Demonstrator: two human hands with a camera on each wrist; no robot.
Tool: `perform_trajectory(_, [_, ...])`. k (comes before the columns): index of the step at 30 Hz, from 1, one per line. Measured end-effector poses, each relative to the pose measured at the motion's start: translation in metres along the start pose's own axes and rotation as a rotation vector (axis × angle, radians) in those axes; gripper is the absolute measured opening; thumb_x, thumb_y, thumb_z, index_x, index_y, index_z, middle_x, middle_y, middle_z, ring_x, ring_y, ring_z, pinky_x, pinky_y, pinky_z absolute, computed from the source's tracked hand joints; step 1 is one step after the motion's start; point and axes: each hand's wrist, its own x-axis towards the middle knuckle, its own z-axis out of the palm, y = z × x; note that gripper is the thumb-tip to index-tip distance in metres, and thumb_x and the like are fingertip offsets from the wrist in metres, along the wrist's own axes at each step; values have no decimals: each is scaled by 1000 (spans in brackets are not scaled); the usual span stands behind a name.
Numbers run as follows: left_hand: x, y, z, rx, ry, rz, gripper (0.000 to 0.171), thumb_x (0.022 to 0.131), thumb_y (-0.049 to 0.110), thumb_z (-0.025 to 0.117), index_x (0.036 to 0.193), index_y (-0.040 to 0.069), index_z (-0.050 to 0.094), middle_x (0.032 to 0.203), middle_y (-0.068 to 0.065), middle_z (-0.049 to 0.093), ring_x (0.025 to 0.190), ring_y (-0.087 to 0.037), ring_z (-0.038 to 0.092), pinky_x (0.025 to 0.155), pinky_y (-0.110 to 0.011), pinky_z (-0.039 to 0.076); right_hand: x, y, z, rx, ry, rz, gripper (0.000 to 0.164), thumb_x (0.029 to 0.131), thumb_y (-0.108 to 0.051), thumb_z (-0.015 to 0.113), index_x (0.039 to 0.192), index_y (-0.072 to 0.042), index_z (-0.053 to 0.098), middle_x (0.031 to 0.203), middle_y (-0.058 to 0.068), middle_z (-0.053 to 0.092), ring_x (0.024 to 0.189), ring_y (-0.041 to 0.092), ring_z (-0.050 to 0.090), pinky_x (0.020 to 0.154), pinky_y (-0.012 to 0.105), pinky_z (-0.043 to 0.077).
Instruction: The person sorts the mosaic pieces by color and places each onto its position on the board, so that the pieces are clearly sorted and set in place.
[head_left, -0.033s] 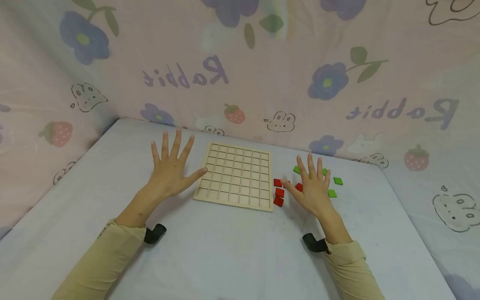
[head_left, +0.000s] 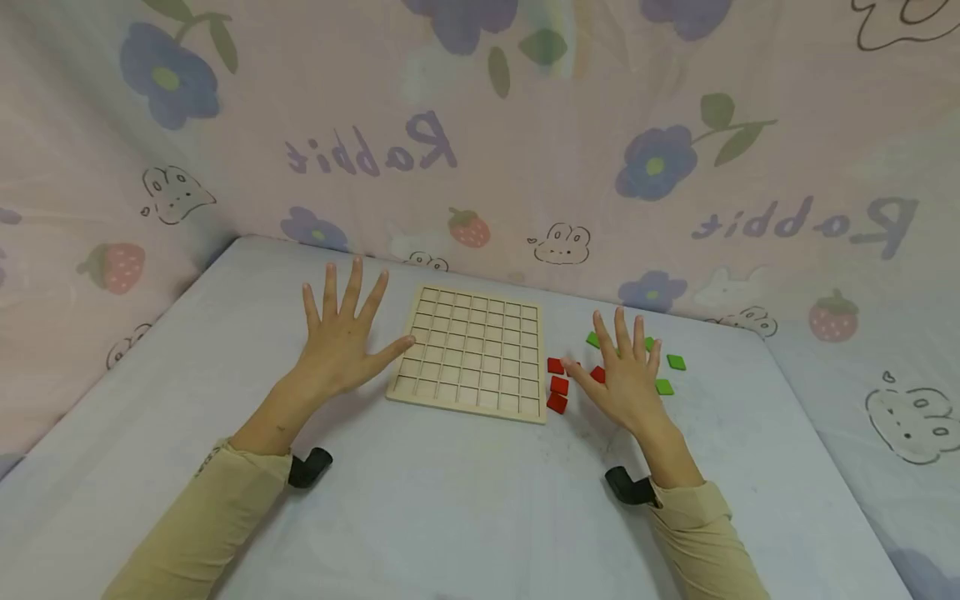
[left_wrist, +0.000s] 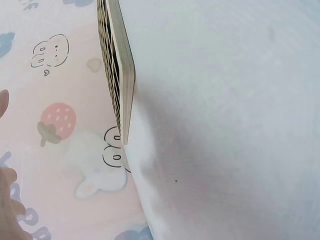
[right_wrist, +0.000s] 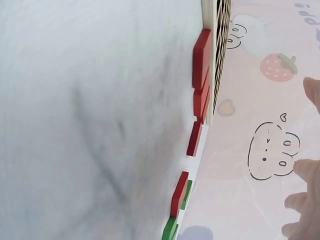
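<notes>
My left hand [head_left: 336,350] is held with fingers spread wide, its thumb tip overlapping the left edge of a wooden grid board [head_left: 468,404] in the head view. The board's square cells hold nothing. To the right of the board, my right hand [head_left: 626,379] has its fingers spread too, over a scatter of small square tiles. Red tiles [head_left: 558,385] lie along the board's right edge, and green tiles [head_left: 677,362] lie farther right, some partly hidden behind the fingers. Neither hand holds anything. In the right wrist view several red tiles [right_wrist: 201,59] show edge-on beside the board.
A white cloth covers the table [head_left: 450,500]. Behind it hangs a pink printed curtain [head_left: 525,167] with flowers, strawberries and rabbits. A black angled piece [head_left: 311,468] sits at the left wrist, and a similar black piece [head_left: 628,486] at the right wrist.
</notes>
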Motion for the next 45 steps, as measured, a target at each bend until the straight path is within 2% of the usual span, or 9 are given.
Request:
perform_trajectory(8, [0,-1,0,0,-2,9,93,91,63,48,156,17,0,156,-8,-29,138,-34,-36,106,-67,-21,0,-1,2,3,17,-19,88,90,-62,50,155,-16,13,161,18,-2,145,40,-17,107,71,-11])
perform_trajectory(15, [-1,-3,3,12,-10,0,94,90,63,48,155,16,-2,158,-14,-22,138,-34,-36,106,-68,-19,-1,1,3,12,30,-30,87,90,-60,52,155,-16,14,161,18,-2,146,40,-16,107,71,-12])
perform_trajectory(23, [-2,-3,4,17,-12,11,96,90,65,48,155,15,-1,157,-10,-27,138,-34,-36,106,-66,-22,0,1,3,4,39,-37,87,89,-58,53,155,-15,16,160,21,2,146,40,-15,108,71,-10])
perform_trajectory(28, [-3,-2,6,22,-23,10,96,89,64,49,155,14,0,157,-11,-26,139,-34,-35,107,-65,-22,-1,2,3,7,22,-33,87,90,-59,52,155,-16,14,161,19,-1,146,40,-16,108,71,-10])
perform_trajectory(39, [0,-1,8,58,-90,35,100,88,66,49,155,13,-2,156,-15,-27,139,-32,-35,109,-64,-18,1,2,5,18,-13,-22,86,91,-55,53,156,-15,12,161,17,-4,146,37,-16,110,70,-6])
perform_trajectory(45, [-1,-2,10,43,-179,48,103,86,64,55,155,9,3,158,-21,-18,142,-38,-27,110,-64,-17,4,1,10,93,-26,-44,88,89,-50,61,155,-12,16,161,17,-1,147,40,-10,110,69,-1])
